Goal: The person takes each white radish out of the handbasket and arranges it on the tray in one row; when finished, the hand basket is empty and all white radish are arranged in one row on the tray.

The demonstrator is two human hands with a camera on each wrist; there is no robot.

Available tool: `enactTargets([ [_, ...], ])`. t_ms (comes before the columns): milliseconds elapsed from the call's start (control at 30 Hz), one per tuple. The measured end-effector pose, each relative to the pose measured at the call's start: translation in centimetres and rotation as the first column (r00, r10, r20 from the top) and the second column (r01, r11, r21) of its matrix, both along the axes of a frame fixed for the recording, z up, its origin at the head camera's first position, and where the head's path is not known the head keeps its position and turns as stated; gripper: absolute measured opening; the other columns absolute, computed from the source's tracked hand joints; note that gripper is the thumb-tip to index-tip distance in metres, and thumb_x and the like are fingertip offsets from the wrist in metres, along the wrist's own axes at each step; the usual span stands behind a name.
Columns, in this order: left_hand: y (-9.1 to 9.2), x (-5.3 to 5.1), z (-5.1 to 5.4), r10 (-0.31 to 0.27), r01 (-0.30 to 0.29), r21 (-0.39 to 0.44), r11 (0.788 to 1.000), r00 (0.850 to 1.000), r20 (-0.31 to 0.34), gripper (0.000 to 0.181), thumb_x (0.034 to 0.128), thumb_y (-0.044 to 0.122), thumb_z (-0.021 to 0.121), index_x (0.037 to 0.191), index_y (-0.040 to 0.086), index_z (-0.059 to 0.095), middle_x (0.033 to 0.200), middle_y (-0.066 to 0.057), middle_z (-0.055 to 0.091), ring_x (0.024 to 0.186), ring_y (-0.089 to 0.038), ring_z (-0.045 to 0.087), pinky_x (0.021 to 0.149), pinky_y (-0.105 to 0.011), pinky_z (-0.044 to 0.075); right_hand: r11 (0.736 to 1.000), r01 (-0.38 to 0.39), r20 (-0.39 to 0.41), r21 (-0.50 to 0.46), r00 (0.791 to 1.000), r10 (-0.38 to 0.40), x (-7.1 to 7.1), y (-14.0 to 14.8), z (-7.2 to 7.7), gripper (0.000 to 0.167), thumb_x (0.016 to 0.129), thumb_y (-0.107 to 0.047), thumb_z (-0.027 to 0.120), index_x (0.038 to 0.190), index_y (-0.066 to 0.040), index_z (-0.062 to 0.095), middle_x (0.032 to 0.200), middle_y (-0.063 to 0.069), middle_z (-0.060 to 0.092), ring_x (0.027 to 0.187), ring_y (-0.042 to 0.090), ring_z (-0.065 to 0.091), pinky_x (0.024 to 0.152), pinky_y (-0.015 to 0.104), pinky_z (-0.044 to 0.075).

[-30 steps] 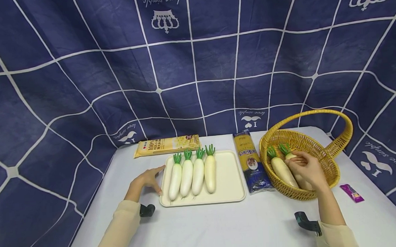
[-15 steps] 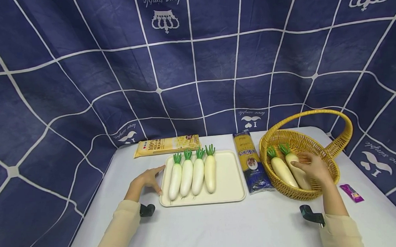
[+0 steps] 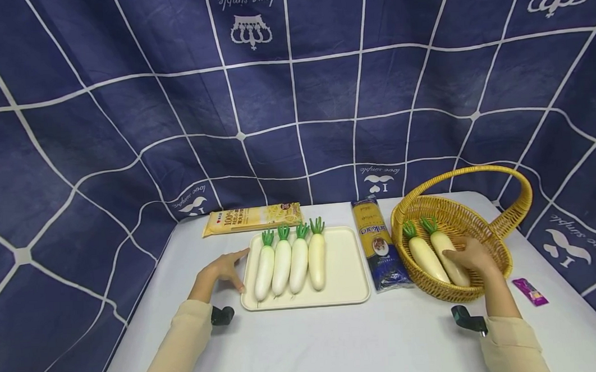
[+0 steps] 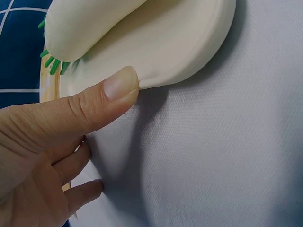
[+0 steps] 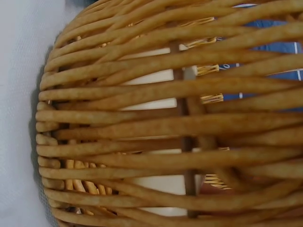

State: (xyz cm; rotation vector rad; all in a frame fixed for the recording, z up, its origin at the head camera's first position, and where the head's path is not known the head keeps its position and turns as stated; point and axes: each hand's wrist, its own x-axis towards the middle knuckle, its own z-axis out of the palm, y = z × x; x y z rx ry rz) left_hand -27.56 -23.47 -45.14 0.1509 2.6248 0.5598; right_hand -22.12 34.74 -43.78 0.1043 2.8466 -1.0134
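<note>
My left hand (image 3: 222,270) touches the left rim of a cream tray (image 3: 345,268), its thumb against the edge in the left wrist view and the other fingers spread. Several white radishes (image 3: 281,268) with green tops lie side by side in the tray. At the right, my right hand (image 3: 477,255) is inside a wicker basket (image 3: 460,294), its fingers at the right side of a radish (image 3: 449,256); whether they grip it cannot be told. Another radish (image 3: 425,258) lies left of that one. The basket's weave (image 5: 142,127) hides the hand in the right wrist view.
A yellow noodle packet (image 3: 254,218) lies behind the tray. Between tray and basket is a blue and yellow pasta packet (image 3: 380,246). A small purple packet (image 3: 530,292) lies right of the basket, whose handle (image 3: 471,169) arches over it.
My right hand has shifted right and slightly down inside the basket, off the upper part of the right radish, now more exposed. My left hand has stayed at the tray's rim.
</note>
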Motion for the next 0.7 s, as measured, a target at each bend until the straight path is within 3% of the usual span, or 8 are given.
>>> enactTargets([
  [167, -0.05, 0.01, -0.06, -0.005, 0.005, -0.001, 1.0, 1.0, -0.003, 0.119, 0.0475, 0.022, 0.092, 0.148, 0.009, 0.029, 0.142, -0.027, 0.039, 0.133, -0.046, 0.032, 0.107, -0.061, 0.027, 0.998, -0.05, -0.017, 0.029, 0.999, 0.051, -0.06, -0.13, 0.0, 0.066, 0.083, -0.022, 0.066, 0.121, 0.026, 0.041, 0.104, 0.04, 0.055, 0.087, 0.04, 0.057, 0.072, 0.044, 0.052],
  [400, -0.02, 0.08, -0.1, 0.005, -0.005, 0.003, 1.0, 1.0, 0.001, 0.119, 0.0465, 0.021, 0.092, 0.147, 0.009, 0.03, 0.142, -0.027, 0.039, 0.132, -0.046, 0.032, 0.107, -0.061, 0.028, 0.996, -0.047, 0.012, 0.073, 0.999, 0.046, -0.16, -0.4, 0.39, 0.067, 0.081, -0.024, 0.068, 0.118, 0.026, 0.043, 0.092, 0.031, 0.058, 0.08, 0.033, 0.056, 0.065, 0.036, 0.05],
  [700, -0.04, 0.09, -0.08, -0.011, 0.011, 0.004, 1.0, 1.0, -0.009, 0.118, 0.047, 0.021, 0.092, 0.147, 0.009, 0.03, 0.141, -0.028, 0.04, 0.132, -0.046, 0.033, 0.106, -0.061, 0.029, 0.995, -0.031, 0.018, 0.097, 0.999, 0.029, -0.29, -0.38, 0.41, 0.066, 0.082, -0.026, 0.068, 0.115, 0.025, 0.046, 0.091, 0.031, 0.059, 0.079, 0.034, 0.056, 0.064, 0.039, 0.051],
])
